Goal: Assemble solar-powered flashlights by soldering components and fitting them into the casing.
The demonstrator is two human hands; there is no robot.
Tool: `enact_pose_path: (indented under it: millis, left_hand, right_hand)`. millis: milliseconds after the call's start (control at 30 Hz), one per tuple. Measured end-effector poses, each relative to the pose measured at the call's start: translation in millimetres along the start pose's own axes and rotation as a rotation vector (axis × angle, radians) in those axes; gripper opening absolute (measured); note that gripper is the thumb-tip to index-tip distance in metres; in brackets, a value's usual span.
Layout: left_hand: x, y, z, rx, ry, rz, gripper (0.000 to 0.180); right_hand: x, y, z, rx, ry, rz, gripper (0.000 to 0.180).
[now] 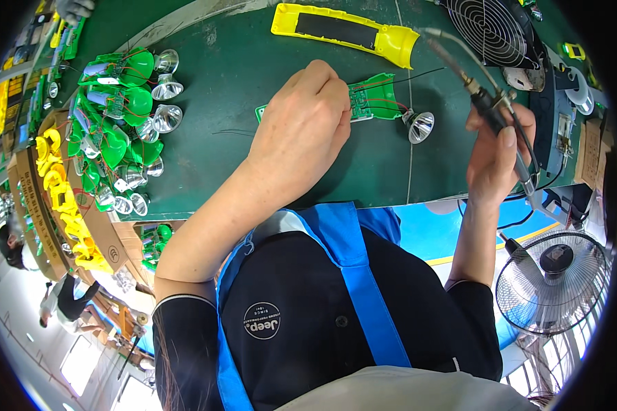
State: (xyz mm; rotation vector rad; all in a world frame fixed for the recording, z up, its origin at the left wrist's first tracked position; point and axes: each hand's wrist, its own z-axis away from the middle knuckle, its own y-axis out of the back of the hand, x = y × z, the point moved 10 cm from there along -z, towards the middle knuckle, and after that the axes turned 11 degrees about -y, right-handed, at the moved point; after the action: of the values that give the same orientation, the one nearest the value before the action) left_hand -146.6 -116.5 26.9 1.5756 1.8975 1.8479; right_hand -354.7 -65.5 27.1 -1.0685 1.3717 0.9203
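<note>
My left hand (pixel 305 113) is closed over the middle of a green flashlight housing (pixel 380 109) lying on the table. Its fingertips are hidden, so what they pinch does not show. A green circuit board (pixel 358 101) with red and black wires shows beside the hand. Wires lead right to a silver reflector lamp cup (pixel 419 127). In my right hand (pixel 497 154) is a soldering iron (pixel 488 108), gripped by its dark handle, with a thin curved metal tube alongside. Its tip points up and left, apart from the board. Beyond the housing lies a yellow flashlight shell (pixel 346 31) with a dark inset.
Several green housings with reflectors (pixel 120 123) are piled at the left. Yellow plastic parts (pixel 65 198) line a cardboard box (pixel 31 198) off the table's left edge. A black fan (pixel 490 27) stands far right; another caged fan (pixel 554 281) is near right. Other people are at lower left.
</note>
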Motion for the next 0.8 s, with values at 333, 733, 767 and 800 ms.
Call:
enact_pose_path:
  millis: [333, 733, 767, 800]
  left_hand:
    - [13, 12, -18, 0.053, -0.188, 0.117, 0.016]
    - [-24, 21, 3, 0.066, 0.098, 0.500, 0.016]
    - [-34, 19, 4, 0.064, 0.195, 0.538, 0.014]
    - [-45, 15, 7, 0.062, 0.291, 0.574, 0.011]
  right_hand:
    - [4, -46, -32, -0.069, 0.045, 0.157, 0.027]
    - [25, -48, -12, -0.201, 0.173, 0.334, 0.026]
    - [26, -41, -6, -0.208, 0.107, 0.237, 0.025]
    - [23, -39, -1, -0.209, 0.101, 0.241, 0.025]
